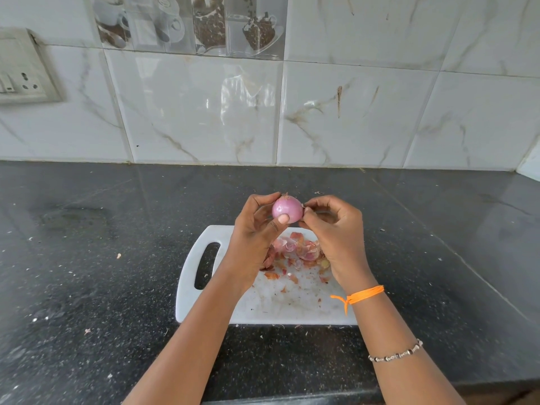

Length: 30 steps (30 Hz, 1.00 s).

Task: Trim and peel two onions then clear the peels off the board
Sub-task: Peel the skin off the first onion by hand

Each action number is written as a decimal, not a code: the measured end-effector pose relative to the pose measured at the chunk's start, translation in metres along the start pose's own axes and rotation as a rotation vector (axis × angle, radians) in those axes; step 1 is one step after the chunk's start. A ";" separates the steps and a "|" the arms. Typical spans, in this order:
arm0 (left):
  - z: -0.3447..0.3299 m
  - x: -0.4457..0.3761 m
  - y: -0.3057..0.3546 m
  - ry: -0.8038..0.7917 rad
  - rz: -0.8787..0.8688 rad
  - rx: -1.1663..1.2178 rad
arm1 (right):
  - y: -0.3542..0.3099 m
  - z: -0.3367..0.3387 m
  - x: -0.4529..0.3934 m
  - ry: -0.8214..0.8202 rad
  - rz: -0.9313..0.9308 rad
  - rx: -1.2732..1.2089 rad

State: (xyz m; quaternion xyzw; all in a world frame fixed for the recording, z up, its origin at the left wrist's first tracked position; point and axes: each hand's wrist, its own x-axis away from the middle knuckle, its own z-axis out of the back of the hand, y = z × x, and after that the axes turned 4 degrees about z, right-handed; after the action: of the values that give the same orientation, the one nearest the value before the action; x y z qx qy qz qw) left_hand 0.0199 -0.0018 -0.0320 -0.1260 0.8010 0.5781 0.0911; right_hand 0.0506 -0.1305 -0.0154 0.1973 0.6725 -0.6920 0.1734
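A small pink-purple onion (287, 209) is held up above the far edge of the white cutting board (292, 305). My left hand (257, 232) grips it, thumb on its front and fingers curled over its top. My right hand (336, 229) pinches a bit of skin at the onion's right end. A heap of pink and brown onion peels (298, 252) lies on the board under my hands. Only one onion is in view, and no knife shows.
The board lies on a dark speckled counter (102, 258), its handle slot (207, 266) to the left. A few peel scraps (118, 255) are scattered on the counter. A tiled wall (350, 112) stands behind, with a switch socket (23, 71) at upper left.
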 end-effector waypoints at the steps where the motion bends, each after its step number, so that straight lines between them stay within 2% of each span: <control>1: 0.000 0.000 0.000 0.009 0.010 0.015 | 0.000 0.000 0.000 -0.006 -0.006 -0.019; 6: 0.000 0.000 0.000 0.013 0.038 0.046 | 0.001 0.002 0.000 -0.042 0.023 -0.011; 10: 0.000 -0.001 0.002 0.030 0.073 0.132 | 0.001 0.005 -0.001 -0.230 0.116 -0.018; 12: 0.001 -0.002 0.003 0.029 0.091 0.125 | 0.000 0.005 -0.001 -0.267 0.149 -0.023; 18: 0.001 0.000 0.005 0.012 0.117 0.107 | -0.001 0.006 -0.003 -0.218 0.157 0.007; 23: -0.003 0.001 0.007 0.029 0.132 0.125 | 0.003 0.005 -0.004 -0.102 0.063 -0.037; 26: -0.004 0.001 0.007 0.043 0.138 0.129 | 0.004 0.006 -0.004 -0.029 0.123 0.023; 30: -0.003 0.002 0.008 0.049 0.131 0.125 | -0.001 0.003 0.001 -0.080 0.211 0.036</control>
State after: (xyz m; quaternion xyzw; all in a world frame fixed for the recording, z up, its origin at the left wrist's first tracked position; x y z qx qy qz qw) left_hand 0.0159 -0.0026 -0.0244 -0.0817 0.8440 0.5284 0.0413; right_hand 0.0492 -0.1334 -0.0145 0.2422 0.6279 -0.6893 0.2684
